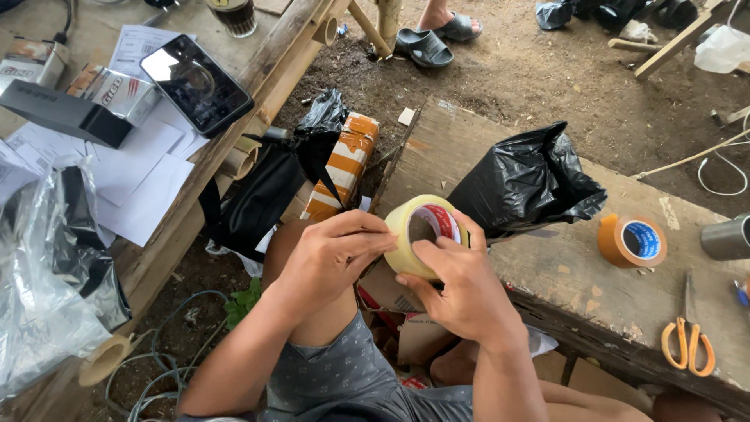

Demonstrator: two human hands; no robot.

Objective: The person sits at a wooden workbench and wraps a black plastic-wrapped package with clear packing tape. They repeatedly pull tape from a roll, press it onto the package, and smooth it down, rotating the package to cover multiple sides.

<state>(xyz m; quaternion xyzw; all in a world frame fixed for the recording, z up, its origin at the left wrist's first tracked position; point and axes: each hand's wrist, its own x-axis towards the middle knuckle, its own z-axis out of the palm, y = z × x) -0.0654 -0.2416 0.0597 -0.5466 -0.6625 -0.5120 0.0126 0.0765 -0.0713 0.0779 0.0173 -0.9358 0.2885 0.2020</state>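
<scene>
Above your knees, your right hand (461, 293) grips the clear tape roll (424, 233); your left hand (332, 254) fingertips pinch its edge, near the black bag (531, 184) on the wooden bench (594, 289).

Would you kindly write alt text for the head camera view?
Both hands, left hand and right hand, hold a roll of clear packing tape beside a crumpled black plastic bag on a worn wooden board.

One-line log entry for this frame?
left hand: picking at tape edge | right hand: holding clear tape roll | black bag, brown tape roll on bench
</scene>
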